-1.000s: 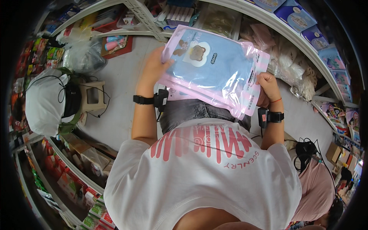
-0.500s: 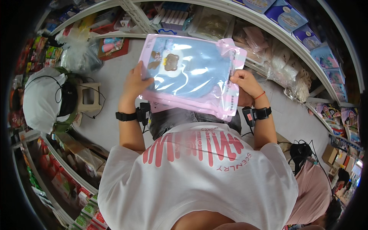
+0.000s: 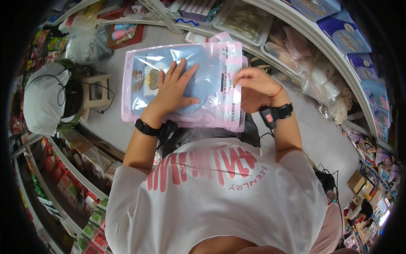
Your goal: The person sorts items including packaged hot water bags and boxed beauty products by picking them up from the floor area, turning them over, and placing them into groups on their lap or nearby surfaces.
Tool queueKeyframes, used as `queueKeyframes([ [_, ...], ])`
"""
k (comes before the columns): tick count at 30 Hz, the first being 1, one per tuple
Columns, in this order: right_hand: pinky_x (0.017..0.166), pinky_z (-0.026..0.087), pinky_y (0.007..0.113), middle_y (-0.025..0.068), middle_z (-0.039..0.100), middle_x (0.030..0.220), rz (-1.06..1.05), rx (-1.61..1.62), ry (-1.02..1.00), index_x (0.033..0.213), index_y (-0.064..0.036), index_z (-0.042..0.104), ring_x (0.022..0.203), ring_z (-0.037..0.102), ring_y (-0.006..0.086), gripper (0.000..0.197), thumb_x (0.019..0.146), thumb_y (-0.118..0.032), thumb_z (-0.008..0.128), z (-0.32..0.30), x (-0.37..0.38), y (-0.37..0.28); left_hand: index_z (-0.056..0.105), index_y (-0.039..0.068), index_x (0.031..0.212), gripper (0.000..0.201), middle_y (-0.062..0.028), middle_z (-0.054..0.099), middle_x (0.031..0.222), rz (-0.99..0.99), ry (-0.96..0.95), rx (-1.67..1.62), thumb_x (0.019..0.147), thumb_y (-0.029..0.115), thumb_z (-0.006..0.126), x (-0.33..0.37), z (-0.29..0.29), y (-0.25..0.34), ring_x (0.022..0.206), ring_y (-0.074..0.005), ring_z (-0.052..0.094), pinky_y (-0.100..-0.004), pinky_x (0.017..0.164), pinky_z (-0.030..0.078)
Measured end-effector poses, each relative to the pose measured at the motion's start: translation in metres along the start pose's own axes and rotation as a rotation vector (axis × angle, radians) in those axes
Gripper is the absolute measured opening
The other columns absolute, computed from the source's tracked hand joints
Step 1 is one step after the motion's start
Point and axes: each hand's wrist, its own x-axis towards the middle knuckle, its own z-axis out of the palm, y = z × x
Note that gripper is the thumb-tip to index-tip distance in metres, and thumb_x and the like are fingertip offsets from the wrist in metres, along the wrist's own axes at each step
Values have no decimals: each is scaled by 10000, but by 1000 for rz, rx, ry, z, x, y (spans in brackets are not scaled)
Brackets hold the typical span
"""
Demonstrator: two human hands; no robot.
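A glossy plastic pouch point(image 3: 207, 91) with pink edges and a clear front lies across my lap. Inside it is a soft blue item with a brown bear patch point(image 3: 153, 79). Pink plastic point(image 3: 220, 38) pokes out from behind its top edge, so at least one more layer seems to lie underneath. My left hand point(image 3: 174, 86) rests flat on the pouch's front, fingers spread over the blue part. At the right edge, my right hand point(image 3: 256, 82) has thumb and fingers pinched on the pouch's border.
Shelves curve around the far and right sides, with blue boxes point(image 3: 344, 36) and clear bins point(image 3: 243, 21) of bagged goods. On the left stand a beige stool point(image 3: 96, 91) and a white bag point(image 3: 46, 99). A red tray point(image 3: 126, 36) sits on the floor. Packets fill the lower-left shelves.
My left hand has gone from gripping the pouch's left edge to lying flat on its front. The pouch has shifted left and levelled out. My right hand has moved slightly left with its edge.
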Motion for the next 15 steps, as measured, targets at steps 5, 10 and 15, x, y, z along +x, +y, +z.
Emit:
queueKeyframes([
  [5, 822, 487, 267, 68, 667, 953, 285, 276, 651, 1192, -32, 593, 913, 615, 137, 304, 910, -148, 592, -77, 7, 31, 307, 339, 1471, 940, -144, 175, 1565, -12, 7, -53, 675, 317, 805, -4, 7, -10, 1437, -403, 131, -609, 1111, 91],
  [10, 816, 494, 287, 120, 679, 1018, 499, -274, 744, 1196, -3, 594, 902, 637, 193, 394, 864, -208, 643, -147, 50, 183, 360, 351, 1451, 789, -141, 172, 1569, 45, -93, -178, 764, 159, 699, 7, -4, -23, 1440, -413, 108, -620, 1109, 63],
  [15, 971, 444, 376, 243, 582, 1234, 666, -636, 578, 1255, 15, 553, 1150, 560, 370, 526, 845, -302, 640, -144, 107, 203, 390, 346, 1437, 755, -141, 179, 1567, 24, -107, -233, 773, 107, 657, 8, -5, -24, 1441, -416, 104, -619, 1109, 58],
])
